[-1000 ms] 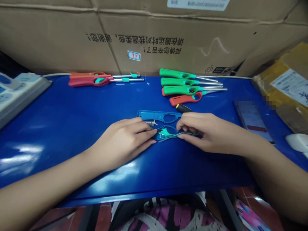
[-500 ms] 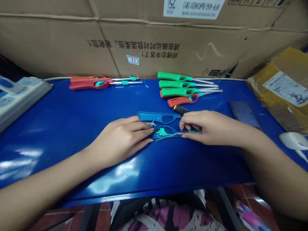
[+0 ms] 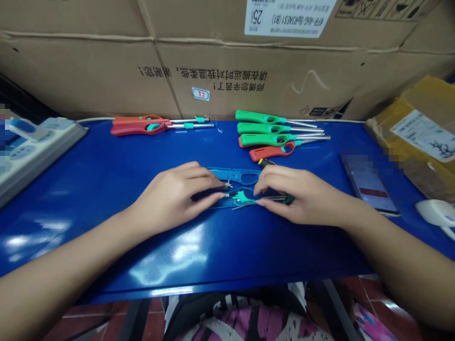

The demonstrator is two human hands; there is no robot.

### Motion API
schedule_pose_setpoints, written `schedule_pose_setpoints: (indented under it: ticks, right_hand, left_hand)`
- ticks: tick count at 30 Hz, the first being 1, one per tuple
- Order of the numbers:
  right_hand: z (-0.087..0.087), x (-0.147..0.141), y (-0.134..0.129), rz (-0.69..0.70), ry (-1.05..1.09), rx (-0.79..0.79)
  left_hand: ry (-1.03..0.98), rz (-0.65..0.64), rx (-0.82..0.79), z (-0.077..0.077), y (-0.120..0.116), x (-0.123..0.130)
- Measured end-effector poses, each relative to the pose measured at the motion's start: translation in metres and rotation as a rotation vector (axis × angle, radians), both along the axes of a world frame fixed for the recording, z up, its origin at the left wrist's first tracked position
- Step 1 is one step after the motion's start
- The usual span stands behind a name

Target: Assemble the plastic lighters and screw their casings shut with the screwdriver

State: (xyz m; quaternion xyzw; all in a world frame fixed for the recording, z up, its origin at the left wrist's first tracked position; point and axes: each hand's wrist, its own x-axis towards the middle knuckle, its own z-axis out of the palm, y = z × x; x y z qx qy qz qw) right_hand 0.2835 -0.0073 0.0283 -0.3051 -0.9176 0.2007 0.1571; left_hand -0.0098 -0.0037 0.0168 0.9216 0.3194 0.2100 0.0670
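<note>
A blue gas lighter lies opened in two halves on the blue table. Its far half-shell is bare on the inside; the near one has a turquoise trigger and thin wires over it. My left hand closes thumb and fingertips around a small black inner part beside the trigger. A small silvery piece shows at its index fingertip. My right hand pinches the lighter's thin metal tube. Behind its fingers pokes a yellow-and-black screwdriver handle, mostly hidden.
Several green and orange lighters lie behind my right hand, and red ones at the back left. A power strip is on the left. To the right are a phone, a white mouse and a taped parcel. Cardboard stands behind.
My left fingers have shifted their hold, with the thumb now at the black part. My right hand has slid slightly left along the tube. The phone's screen is lit now.
</note>
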Motion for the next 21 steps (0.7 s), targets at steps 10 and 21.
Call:
schedule_pose_setpoints:
  ticks: [10, 21]
  right_hand:
    - [-0.012, -0.009, -0.003, 0.049, -0.130, 0.126]
    - [-0.017, -0.015, -0.004, 0.071, -0.090, 0.107]
  left_hand:
    - [0.041, 0.109, -0.145, -0.005, 0.016, -0.007]
    - [0.003, 0.155, -0.277, -0.004, 0.012, -0.004]
